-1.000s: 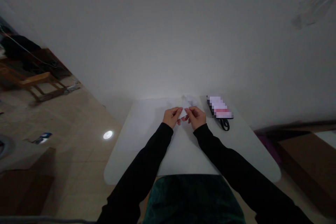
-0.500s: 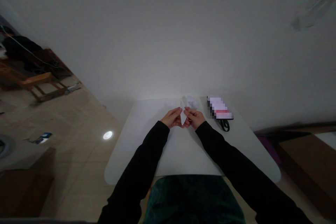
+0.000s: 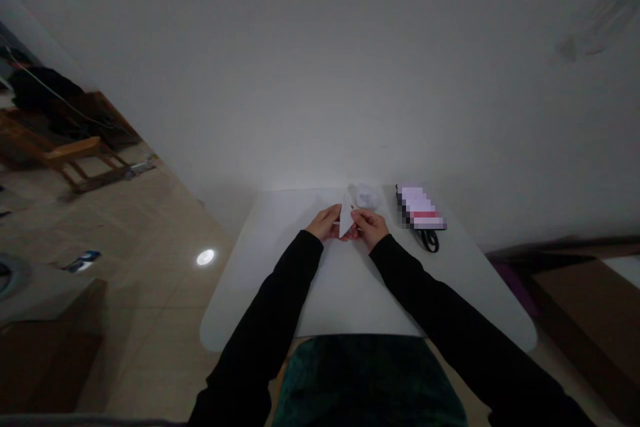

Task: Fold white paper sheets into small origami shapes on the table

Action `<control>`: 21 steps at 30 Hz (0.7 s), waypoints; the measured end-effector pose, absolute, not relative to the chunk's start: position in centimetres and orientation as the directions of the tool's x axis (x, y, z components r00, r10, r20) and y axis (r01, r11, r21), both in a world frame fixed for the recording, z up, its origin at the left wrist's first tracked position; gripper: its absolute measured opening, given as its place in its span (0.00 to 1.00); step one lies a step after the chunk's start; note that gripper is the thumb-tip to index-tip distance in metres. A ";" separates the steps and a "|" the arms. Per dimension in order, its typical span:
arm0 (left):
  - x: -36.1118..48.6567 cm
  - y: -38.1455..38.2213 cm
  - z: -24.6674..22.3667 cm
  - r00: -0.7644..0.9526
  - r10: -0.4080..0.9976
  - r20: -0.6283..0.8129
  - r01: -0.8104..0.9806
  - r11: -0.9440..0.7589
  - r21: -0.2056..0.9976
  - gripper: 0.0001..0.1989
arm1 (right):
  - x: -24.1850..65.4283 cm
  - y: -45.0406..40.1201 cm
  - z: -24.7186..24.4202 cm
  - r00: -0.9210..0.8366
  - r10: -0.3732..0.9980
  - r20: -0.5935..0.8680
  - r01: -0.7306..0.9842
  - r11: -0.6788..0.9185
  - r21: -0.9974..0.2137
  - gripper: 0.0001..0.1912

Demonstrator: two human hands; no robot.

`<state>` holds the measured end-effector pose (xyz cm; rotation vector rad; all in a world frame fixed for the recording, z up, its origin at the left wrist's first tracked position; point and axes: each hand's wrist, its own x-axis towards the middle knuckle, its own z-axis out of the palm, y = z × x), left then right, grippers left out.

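Note:
Between my two hands is a small folded piece of white paper (image 3: 346,215), pointed at its upper and lower ends. My left hand (image 3: 326,223) pinches its left side, and the fingers curl behind it. My right hand (image 3: 369,227) grips the right side with thumb and fingers; some fingertips are hidden behind the paper. Both hands are just above the white table (image 3: 350,300). Beyond my right hand lies a crumpled white piece (image 3: 367,196), perhaps paper or thin plastic.
A phone (image 3: 421,207) with a blurred-out screen and a black strap (image 3: 430,240) rests at the table's back right. The wall (image 3: 320,80) rises behind the table. At far left are a wooden stool (image 3: 80,150) and a person in dark clothing (image 3: 43,87).
The folded paper has turned in my hands and now shows a broader, triangular face. My right-hand fingers have shifted slightly along its right side. The table items stay put.

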<state>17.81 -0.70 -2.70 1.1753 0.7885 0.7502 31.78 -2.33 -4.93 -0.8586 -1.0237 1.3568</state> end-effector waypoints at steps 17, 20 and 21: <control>18.5 -1.5 -1.7 0.373 0.928 -0.002 -0.222 0.092 0.971 0.25 | 32.4 -2.3 -4.6 0.160 0.950 0.269 -0.147 0.292 -0.945 0.21; 18.4 -1.0 -2.1 0.265 0.964 0.028 -0.219 0.032 0.975 0.25 | 32.1 -2.8 -4.1 0.174 0.929 0.326 -0.048 0.338 -0.940 0.18; 18.3 -0.9 -2.3 0.236 0.971 0.037 -0.209 0.014 0.978 0.26 | 32.1 -2.9 -4.1 0.167 0.925 0.341 -0.017 0.348 -0.937 0.17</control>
